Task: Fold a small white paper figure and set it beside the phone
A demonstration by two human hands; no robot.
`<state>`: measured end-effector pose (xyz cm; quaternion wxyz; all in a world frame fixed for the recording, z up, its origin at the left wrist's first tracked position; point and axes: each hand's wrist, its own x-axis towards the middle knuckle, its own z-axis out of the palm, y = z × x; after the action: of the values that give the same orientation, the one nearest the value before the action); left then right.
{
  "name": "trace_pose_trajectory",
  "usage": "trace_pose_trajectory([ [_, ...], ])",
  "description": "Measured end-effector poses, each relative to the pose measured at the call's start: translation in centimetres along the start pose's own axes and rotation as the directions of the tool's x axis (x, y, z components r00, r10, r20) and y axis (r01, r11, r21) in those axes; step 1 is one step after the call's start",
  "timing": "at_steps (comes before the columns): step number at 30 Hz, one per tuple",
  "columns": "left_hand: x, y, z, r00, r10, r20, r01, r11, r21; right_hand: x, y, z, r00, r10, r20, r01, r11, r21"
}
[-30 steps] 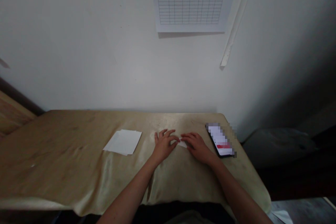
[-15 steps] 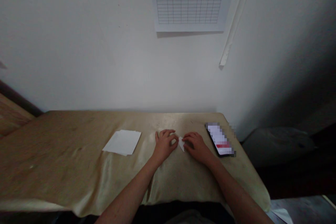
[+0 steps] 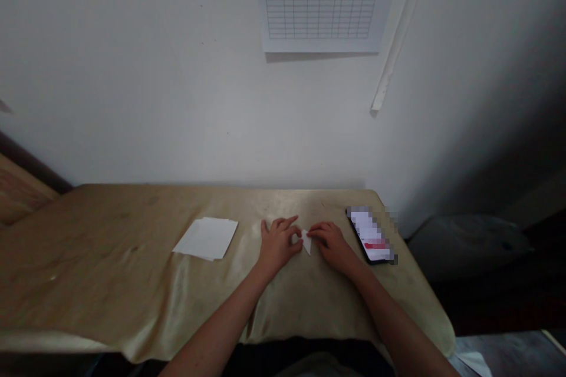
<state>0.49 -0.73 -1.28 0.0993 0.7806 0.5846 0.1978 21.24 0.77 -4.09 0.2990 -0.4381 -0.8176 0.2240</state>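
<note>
A small folded piece of white paper [image 3: 306,243], roughly triangular, lies on the cloth-covered table between my hands. My left hand [image 3: 280,240] pinches its left edge between thumb and index finger, with the other fingers raised and spread. From the right, my right hand [image 3: 329,241] has its fingertips closed on the paper's upper right edge; its thumb is partly hidden. To the left, a stack of white paper sheets [image 3: 207,239] lies flat, its edges slightly out of line.
A phone [image 3: 370,235] with its screen lit lies right of my right hand. The gold tablecloth [image 3: 110,253] has wrinkles near the front edge. Behind the table, a printed grid sheet [image 3: 322,6] hangs on the wall beside a white cable strip [image 3: 398,41].
My left fingers have shifted slightly on the folded paper, and the index and middle fingers are lifted a bit differently. More of the paper's lower part shows. The right hand has barely moved.
</note>
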Motion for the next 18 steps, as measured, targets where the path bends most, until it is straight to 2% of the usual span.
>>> trace_pose_trajectory([
  [10, -0.74, 0.48, 0.05, 1.0, -0.013, 0.028, 0.014, 0.999, -0.033, 0.07, -0.07, -0.1, 1.0, 0.027, 0.002, -0.027, 1.0, 0.007],
  [18, -0.37, -0.15, 0.26, 0.998, -0.011, 0.062, 0.017, 0.995, -0.095, 0.09, -0.7, -0.33, 0.999, 0.033, -0.031, -0.033, 0.999, -0.008],
])
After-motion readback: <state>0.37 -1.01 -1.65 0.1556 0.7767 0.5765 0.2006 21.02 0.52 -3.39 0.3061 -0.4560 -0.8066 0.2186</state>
